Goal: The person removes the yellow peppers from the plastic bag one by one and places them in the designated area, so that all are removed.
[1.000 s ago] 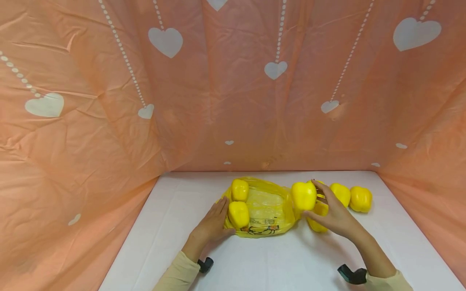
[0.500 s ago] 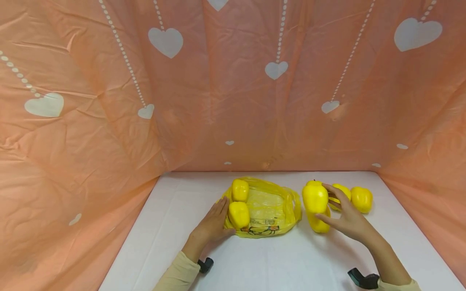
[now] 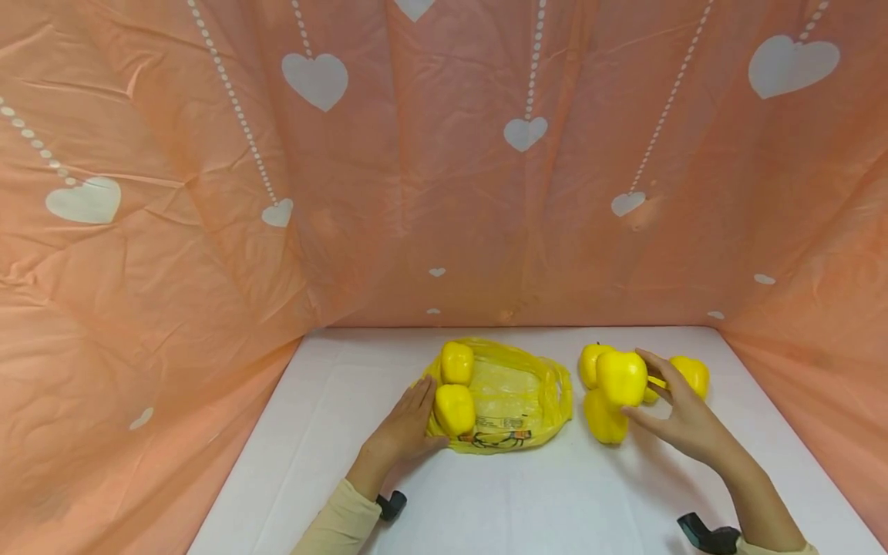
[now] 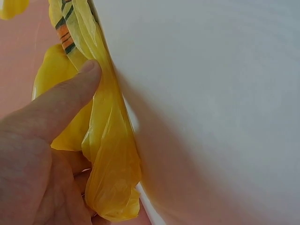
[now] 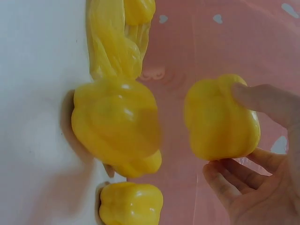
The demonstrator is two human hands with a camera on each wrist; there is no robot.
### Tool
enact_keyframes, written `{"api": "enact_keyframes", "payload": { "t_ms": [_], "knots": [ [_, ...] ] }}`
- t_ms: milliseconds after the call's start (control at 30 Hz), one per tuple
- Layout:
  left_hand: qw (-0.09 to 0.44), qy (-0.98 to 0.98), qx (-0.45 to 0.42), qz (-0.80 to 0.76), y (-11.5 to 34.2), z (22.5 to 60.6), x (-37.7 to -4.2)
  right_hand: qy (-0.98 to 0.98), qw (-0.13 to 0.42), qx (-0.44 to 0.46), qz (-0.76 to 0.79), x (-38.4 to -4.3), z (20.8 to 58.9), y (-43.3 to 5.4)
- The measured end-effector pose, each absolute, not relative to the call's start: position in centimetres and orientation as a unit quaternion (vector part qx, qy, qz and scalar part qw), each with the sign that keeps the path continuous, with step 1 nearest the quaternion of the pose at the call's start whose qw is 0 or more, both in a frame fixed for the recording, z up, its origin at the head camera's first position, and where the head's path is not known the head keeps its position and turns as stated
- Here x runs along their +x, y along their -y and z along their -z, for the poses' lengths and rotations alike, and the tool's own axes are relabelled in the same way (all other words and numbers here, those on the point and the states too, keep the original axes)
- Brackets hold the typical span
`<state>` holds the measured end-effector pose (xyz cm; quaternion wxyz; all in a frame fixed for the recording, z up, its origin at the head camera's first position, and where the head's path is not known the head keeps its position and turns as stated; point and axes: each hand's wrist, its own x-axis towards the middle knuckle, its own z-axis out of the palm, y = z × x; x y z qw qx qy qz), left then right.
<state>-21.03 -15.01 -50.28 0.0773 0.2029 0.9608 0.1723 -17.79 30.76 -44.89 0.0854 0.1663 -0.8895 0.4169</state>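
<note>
My right hand [image 3: 683, 416] holds a yellow bell pepper [image 3: 621, 378] between thumb and fingers, raised above the other peppers; the right wrist view shows the held bell pepper [image 5: 222, 119] apart from them. My left hand [image 3: 409, 424] rests along the left side of a yellow plastic bag [image 3: 506, 385], fingers straight in the head view. In the left wrist view, the thumb lies on the crumpled bag [image 4: 110, 154]. Two yellow bell peppers [image 3: 455, 410] sit at the bag's left end. Its handle end faces right.
Under and around the held one, more yellow bell peppers stand on the white table [image 3: 513, 501]: one in front [image 3: 605, 418], one behind [image 3: 591, 364], one at far right [image 3: 692, 376], another mostly behind my fingers. A peach curtain [image 3: 486, 231] with hearts encloses the table.
My right hand has moved right, away from the bag, with the bell pepper in its grip. The left hand and the two peppers at the bag have stayed put.
</note>
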Motion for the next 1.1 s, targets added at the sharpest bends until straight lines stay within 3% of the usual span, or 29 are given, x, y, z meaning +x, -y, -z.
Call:
{"api": "enact_keyframes", "payload": {
  "t_ms": [767, 1100],
  "knots": [
    [0.079, -0.961, 0.200, -0.172, 15.0, 50.3, -20.9, 0.909, 0.057, 0.126, -0.393, -16.7, 45.7, -34.1],
    [0.081, -0.961, 0.200, -0.171, 15.0, 50.1, -20.9, 0.900, 0.069, 0.139, -0.407, -16.4, 47.3, -35.2]
  ]
}}
